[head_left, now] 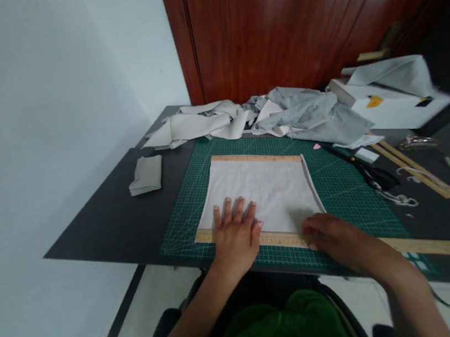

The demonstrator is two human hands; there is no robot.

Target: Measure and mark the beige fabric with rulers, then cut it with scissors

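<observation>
A: Left hand point(235, 228) flat, fingers spread, pinning white cloth point(264, 191) and long ruler point(285, 238) on green mat point(338, 197)

B: Right hand point(328, 235) curled loosely at the cloth's near-right corner, gripping nothing seen. Squaring step, likely; next needs steady ruler pressure

White wall point(28, 79), reddish wooden door point(292, 19), dark table point(115, 223).
</observation>
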